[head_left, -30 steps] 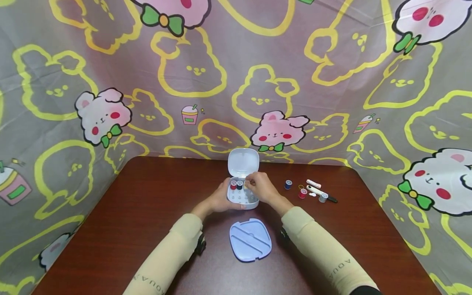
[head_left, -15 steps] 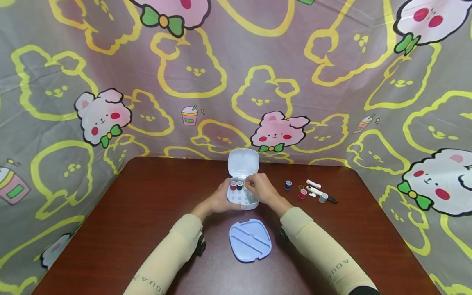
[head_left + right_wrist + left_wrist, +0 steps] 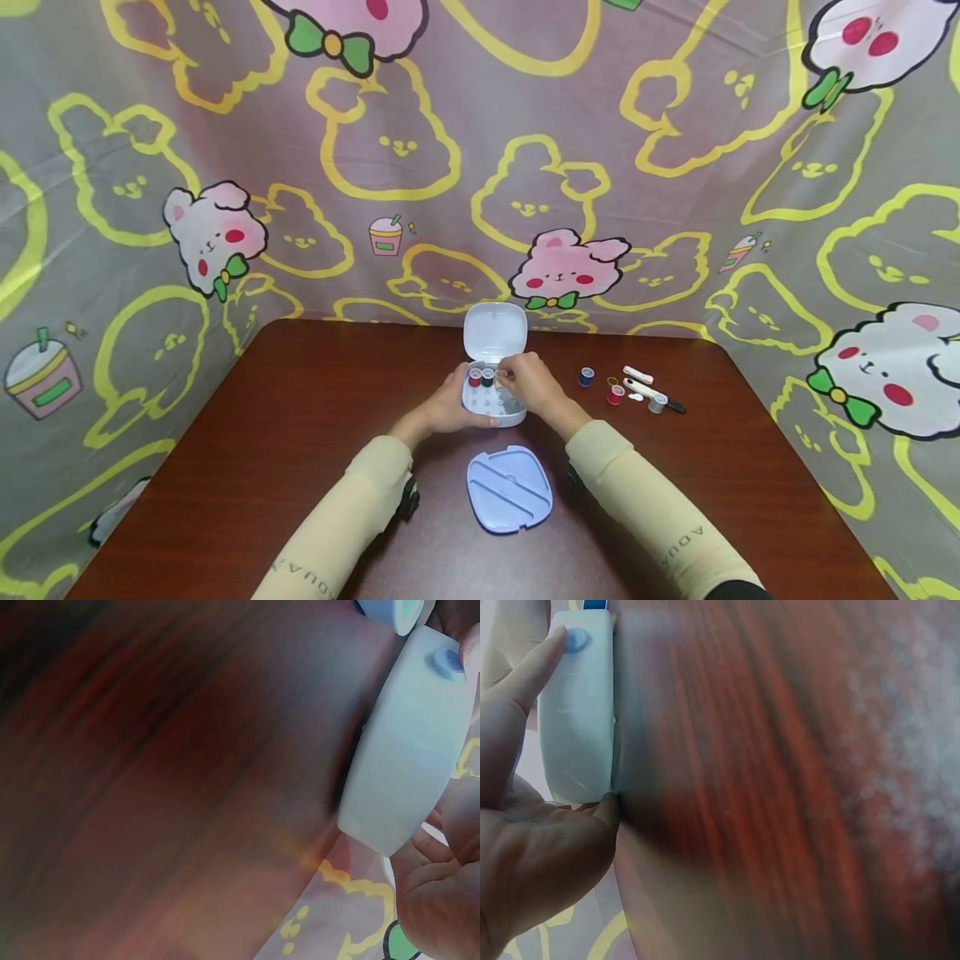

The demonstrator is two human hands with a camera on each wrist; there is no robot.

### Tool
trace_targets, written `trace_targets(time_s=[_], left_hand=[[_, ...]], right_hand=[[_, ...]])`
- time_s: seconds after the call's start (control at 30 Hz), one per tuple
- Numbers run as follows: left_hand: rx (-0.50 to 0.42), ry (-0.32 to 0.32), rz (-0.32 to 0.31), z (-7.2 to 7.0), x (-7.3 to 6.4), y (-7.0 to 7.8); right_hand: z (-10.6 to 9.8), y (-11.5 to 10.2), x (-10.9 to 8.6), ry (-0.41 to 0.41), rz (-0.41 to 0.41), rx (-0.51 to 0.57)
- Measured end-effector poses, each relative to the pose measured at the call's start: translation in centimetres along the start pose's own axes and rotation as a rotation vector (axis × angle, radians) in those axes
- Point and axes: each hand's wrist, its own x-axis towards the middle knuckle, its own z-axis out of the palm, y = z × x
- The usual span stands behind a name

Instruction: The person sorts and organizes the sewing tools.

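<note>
While the white box (image 3: 512,420) is held on the desk (image 3: 300,467) by the left hand (image 3: 447,406), a small yellowish spool (image 3: 501,380) is pinched between the fingertips of the right hand (image 3: 534,383). That spool is mostly covered by the fingers; whether it is fully seated on a peg cannot be told. It is located inside the box, at the rear row, directly under the right fingertips, right of 2 other spools: 1 red spool (image 3: 475,379) and 1 black spool (image 3: 487,378), both placed upright. Bare pegs are seen in the rows nearer the person.

The box is gripped at its left side by the left hand, thumb laid along the front wall; in the left wrist view the thumb is set at a round blue button (image 3: 576,640). The lid (image 3: 495,331) is raised at the back.

A light blue tray (image 3: 517,467) is laid flat in front of the box, between the forearms, touched by neither hand. Right of the right hand, well apart from the box, are grouped 1 blue spool (image 3: 587,377), 1 pinkish-red spool (image 3: 616,396), 1 pale grey spool (image 3: 657,403), 1 white stick (image 3: 637,374) and 1 black-ended tool (image 3: 645,388).
</note>
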Motion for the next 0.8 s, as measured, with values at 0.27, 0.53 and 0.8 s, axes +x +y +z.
trace_targets(time_s=[0.27, 0.53, 0.8], left_hand=[[-0.015, -0.005, 0.002, 0.0, -0.1, 0.2], [0.002, -0.02, -0.001, 0.1, 0.0, 0.0], [-0.009, -0.007, 0.016, 0.1, 0.1, -0.1]], right_hand=[[-0.2, -0.3, -0.1, -0.021, -0.014, -0.009], [-0.6, -0.5, -0.4, -0.026, -0.032, -0.042], [-1.7, -1.0, -0.9, 0.002, -0.05, -0.041]])
